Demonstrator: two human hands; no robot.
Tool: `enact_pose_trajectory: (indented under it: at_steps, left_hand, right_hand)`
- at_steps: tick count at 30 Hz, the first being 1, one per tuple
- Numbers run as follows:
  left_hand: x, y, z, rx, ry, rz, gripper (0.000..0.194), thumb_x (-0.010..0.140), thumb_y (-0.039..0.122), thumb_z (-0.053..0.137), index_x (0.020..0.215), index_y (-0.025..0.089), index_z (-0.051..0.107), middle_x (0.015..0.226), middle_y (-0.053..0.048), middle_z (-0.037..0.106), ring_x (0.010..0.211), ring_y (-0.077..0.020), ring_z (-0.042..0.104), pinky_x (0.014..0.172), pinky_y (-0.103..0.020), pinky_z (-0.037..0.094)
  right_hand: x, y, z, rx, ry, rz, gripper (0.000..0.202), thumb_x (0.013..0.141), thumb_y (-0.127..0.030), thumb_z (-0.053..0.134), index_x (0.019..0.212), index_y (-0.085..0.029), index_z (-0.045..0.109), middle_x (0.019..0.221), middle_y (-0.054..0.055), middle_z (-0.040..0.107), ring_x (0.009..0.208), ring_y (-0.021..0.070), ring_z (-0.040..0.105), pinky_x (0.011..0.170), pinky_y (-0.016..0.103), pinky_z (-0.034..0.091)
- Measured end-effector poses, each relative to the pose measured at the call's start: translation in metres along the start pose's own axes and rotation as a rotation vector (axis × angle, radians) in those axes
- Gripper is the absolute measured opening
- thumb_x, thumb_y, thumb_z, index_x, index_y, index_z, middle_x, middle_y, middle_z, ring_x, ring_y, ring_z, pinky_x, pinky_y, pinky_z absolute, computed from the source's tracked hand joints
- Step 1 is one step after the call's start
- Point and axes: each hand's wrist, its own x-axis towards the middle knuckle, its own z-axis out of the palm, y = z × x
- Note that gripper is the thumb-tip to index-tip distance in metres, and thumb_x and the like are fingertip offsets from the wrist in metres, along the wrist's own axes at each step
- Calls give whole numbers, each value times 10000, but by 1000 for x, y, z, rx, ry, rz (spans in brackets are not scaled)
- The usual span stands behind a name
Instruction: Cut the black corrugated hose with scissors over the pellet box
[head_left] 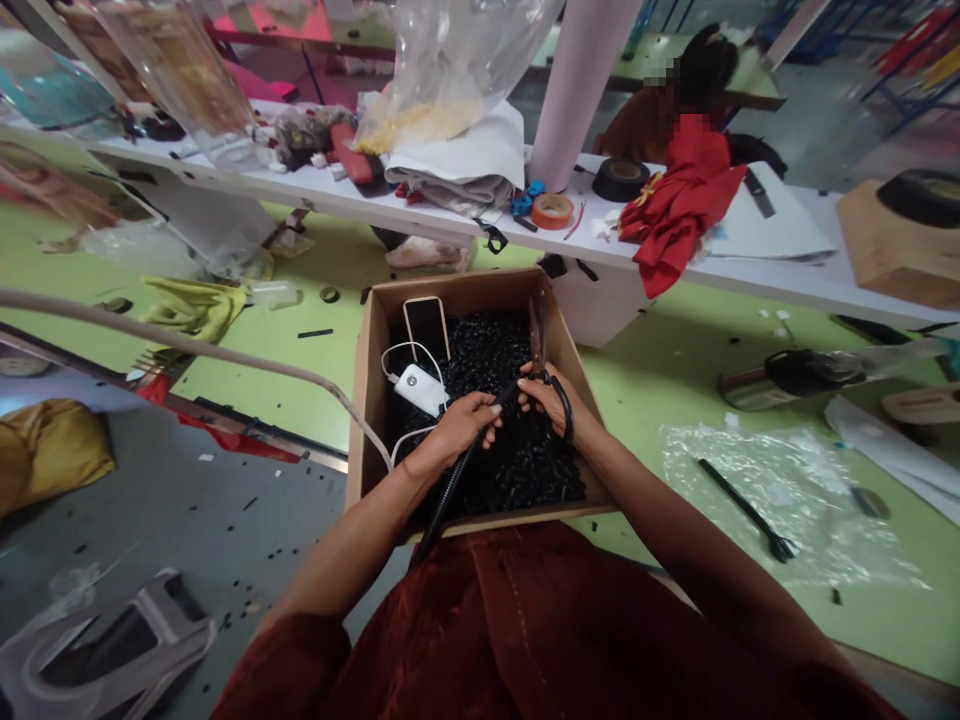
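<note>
So closest in is a dark red garment (517, 620), right up against the near side of the cardboard box (465, 292), which I'll use as the landmark for everything. A long black ribbed tube (454, 485) runs up over the near edge of that box and ends above the middle of it. The left hand (466, 425), over the box, has the tube pinched between thumb and fingers. The right hand (551, 400), over the box's right half, is wrapped around the handles of some big scissors (538, 325), fingertips right by the tube's end. Blades point at the box's far right corner; can't really tell if they're parted.

Inside the box there's a heap of little black pieces (487, 340), with a white power bank (421, 388) on the left part and a phone (427, 328) leaning in the far left corner.

Right of the box, a clear plastic sheet (795, 480) lies on the green table (645, 400) with a black fork-ended stick (739, 505) on top. Left of it, a yellow cloth (196, 310). Beyond the box is a white shelf (585, 225) with an orange tape roll (553, 211), a black tape roll (621, 180) and a bunched red cloth (686, 200).
</note>
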Motion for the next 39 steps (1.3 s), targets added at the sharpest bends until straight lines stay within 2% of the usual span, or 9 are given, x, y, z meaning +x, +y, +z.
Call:
enact_pose_trajectory:
  at_steps: [3,7,13,22,33,39]
  left_hand:
    - [1,3,-2,-72,65,47,84,842,201,537,845,117,535,667,7,568,416,-45,472,388,-183,381]
    - [1,9,-7,-212,134,114,131,831,237,553,894,126,524,690,13,560,417,-33,431,373,-165,323]
    - [1,12,-8,-366,88,135,342,722,340,699,926,127,526,711,8,557,450,-33,425,382,-163,294]
    - [1,12,-8,-372,44,131,397,701,373,720,949,117,545,723,7,559,450,-26,415,384,-167,280]
    - [6,7,-3,-354,41,71,420,687,376,733,944,125,516,685,13,561,432,-33,413,382,-177,262]
    - [8,6,-2,-301,-7,30,395,704,364,710,951,105,543,687,13,545,443,-34,420,383,-176,265]
  right_hand:
    - [-4,0,-2,-149,-22,-56,397,750,-468,602,1026,-209,483,768,-17,600,653,126,595,617,277,492]
    - [-14,2,-9,-396,-45,-66,417,802,-503,548,1095,-210,492,849,20,619,712,155,625,726,328,503]
    - [-35,4,-10,-621,-121,-97,431,844,-502,499,1159,-210,487,953,56,628,827,193,615,784,354,482]
    - [-41,-5,-3,-681,-217,-76,415,863,-483,471,1158,-191,463,915,41,627,804,174,598,760,310,460]
    - [-37,-2,-3,-683,-180,-62,418,836,-465,534,1158,-204,488,977,62,641,864,197,615,780,314,462]
    - [-36,-3,-3,-699,-175,-39,382,848,-444,520,1148,-210,490,1057,86,647,942,216,620,812,320,458]
